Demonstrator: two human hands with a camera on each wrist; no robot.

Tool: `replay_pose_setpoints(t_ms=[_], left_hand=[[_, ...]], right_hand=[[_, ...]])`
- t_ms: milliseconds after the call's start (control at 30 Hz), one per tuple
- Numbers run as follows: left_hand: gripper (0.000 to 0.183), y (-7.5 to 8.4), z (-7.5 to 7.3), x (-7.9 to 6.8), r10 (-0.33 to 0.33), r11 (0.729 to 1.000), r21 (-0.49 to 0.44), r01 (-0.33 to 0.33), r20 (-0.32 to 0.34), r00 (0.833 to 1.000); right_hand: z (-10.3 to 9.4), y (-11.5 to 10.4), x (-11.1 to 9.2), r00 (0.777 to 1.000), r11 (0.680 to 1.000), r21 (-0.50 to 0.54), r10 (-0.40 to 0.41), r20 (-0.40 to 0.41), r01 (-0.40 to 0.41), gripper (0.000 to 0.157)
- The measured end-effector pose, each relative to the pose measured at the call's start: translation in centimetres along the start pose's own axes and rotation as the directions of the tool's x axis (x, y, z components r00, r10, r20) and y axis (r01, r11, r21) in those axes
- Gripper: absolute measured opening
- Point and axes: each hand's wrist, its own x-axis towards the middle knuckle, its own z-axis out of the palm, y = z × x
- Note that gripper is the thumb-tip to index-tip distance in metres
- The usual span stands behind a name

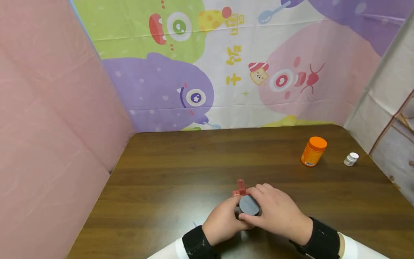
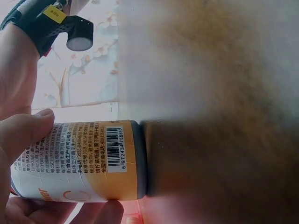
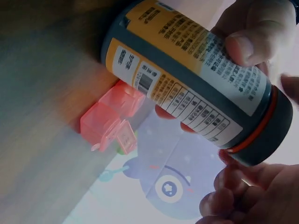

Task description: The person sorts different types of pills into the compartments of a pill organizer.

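Note:
My left hand [image 1: 223, 219] grips the body of a dark grey bottle [image 3: 182, 79] with an orange and white label. In the left wrist view the thumb lies along one side of the label, below the printed text's end. My right hand [image 1: 278, 212] holds the dark cap [image 1: 249, 205] between thumb and fingers. An orange ring shows under the cap in the right wrist view. Whether the base touches the table cannot be told. Just beyond the hands sits a small translucent red pill box [image 3: 112, 116], one lid raised.
An orange jar [image 1: 313, 151] with an orange lid stands toward the back right of the brown wooden table [image 1: 168, 162]. To its right is a small white bottle [image 1: 350, 159]. A cartoon-print cloth [image 1: 239, 100] hangs behind the table, with a pink cloth [image 1: 58, 108] at left.

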Motion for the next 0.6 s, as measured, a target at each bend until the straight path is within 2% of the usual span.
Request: replay_pose_setpoints(t_ms=[133,200,300,367,500,600], left_hand=[[0.059,0.04,-0.09,-0.09,0.007,1.0,0.006,-0.008,0.005,1.0],[0.062,0.05,-0.15,-0.13,0.008,1.0,0.015,-0.008,0.011,1.0],[0.065,0.08,-0.21,-0.18,0.002,1.0,0.027,-0.002,0.015,1.0],[0.06,0.1,-0.24,-0.12,0.008,0.999,0.037,-0.008,0.011,1.0],[0.052,0.11,-0.32,0.07,0.013,0.999,0.04,-0.013,0.005,1.0],[0.05,0.09,-0.36,0.08,0.006,1.0,0.016,-0.006,0.008,1.0]], right_hand=[[-0.1,0.09,-0.02,0.997,0.997,0.024,-0.079,0.0,0.079,0.043],[-0.18,0.24,-0.06,0.991,0.99,0.049,-0.131,0.002,0.131,0.05],[-0.16,0.39,-0.09,0.987,0.985,0.069,-0.159,0.004,0.158,0.059],[-0.01,0.4,-0.05,0.99,0.988,0.057,-0.142,0.003,0.142,0.058],[0.27,0.19,0.1,0.999,0.999,0.007,-0.054,0.004,0.054,0.057],[0.28,-0.01,0.17,1.0,1.0,0.005,-0.012,0.024,0.012,0.05]])
